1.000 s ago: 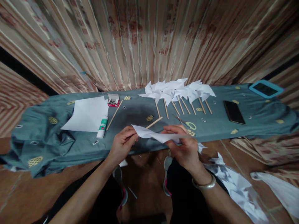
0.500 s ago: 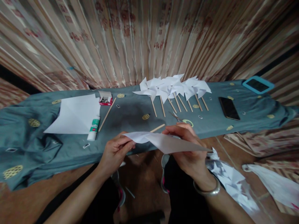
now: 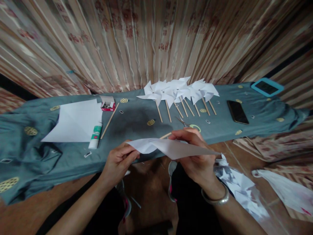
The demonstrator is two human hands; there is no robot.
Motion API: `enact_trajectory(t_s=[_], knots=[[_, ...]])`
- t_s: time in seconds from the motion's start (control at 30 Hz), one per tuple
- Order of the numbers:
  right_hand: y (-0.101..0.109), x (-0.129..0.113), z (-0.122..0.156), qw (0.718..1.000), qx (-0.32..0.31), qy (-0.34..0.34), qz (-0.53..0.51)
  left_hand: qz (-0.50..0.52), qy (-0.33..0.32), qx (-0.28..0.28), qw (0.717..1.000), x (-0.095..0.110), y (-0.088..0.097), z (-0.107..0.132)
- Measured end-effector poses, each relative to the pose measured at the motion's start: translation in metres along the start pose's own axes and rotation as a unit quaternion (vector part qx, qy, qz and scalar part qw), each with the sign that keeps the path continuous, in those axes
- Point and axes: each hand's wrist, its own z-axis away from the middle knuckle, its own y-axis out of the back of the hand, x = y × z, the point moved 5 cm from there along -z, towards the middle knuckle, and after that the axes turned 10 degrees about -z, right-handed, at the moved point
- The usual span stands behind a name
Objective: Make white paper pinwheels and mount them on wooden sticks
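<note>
Left hand [image 3: 118, 161]: fingers pinched together w/ thumb, no gap seen; they hold the left end of the folded white paper piece [image 3: 178, 149].
Right hand [image 3: 201, 168]: fingers bent around the right part of same paper & gripping it; some are hidden behind it, so exact gap can't tell.
Folded paper: in the air betw. both hands, over near edge of the bench [image 3: 134, 119], which has grey-green cloth w/ yellow pineapple prints.
Pale wooden stick [image 3: 165, 135]: shows just behind the paper, its end near right fingertips; if they hold it, can't tell.
White paper pinwheels on wooden sticks [image 3: 168, 91]: in overlapping row at far side of bench.
Scissors w/ pale green handle [image 3: 195, 127]: betw. the pinwheels & right hand.
Left side of bench: large white paper sheet [image 3: 75, 120], white-green glue stick [image 3: 95, 135] at its corner, small red-white open box w/ metal bits [image 3: 108, 104], loose pale stick [image 3: 110, 120] just beside.
Right side: black phone [image 3: 237, 112], blue-framed tablet [image 3: 267, 87] farther back.
</note>
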Motion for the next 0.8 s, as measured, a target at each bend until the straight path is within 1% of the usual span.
enact_trajectory(t_s=[0.23,0.33,0.5,0.6,0.7,0.8], knots=[[0.001,-0.001,0.000,1.000,0.001,0.000,-0.006,-0.004,-0.023,0.001,1.000,-0.001,0.001,0.001],[0.000,0.001,0.001,1.000,-0.006,-0.013,-0.011,-0.017,-0.053,0.011,0.998,0.003,0.003,0.001],[0.001,0.006,0.004,0.999,0.021,-0.043,-0.016,-0.054,-0.105,0.036,0.992,0.012,0.007,0.002],[0.003,0.005,0.005,0.998,0.024,-0.054,-0.022,-0.080,-0.136,0.046,0.986,0.016,0.011,0.004],[0.005,0.002,0.005,0.998,0.017,-0.052,-0.016,-0.105,-0.154,0.052,0.981,0.017,0.014,0.006],[0.005,-0.002,0.005,1.000,0.006,-0.028,-0.013,-0.131,-0.169,0.055,0.975,0.019,0.018,0.008]])
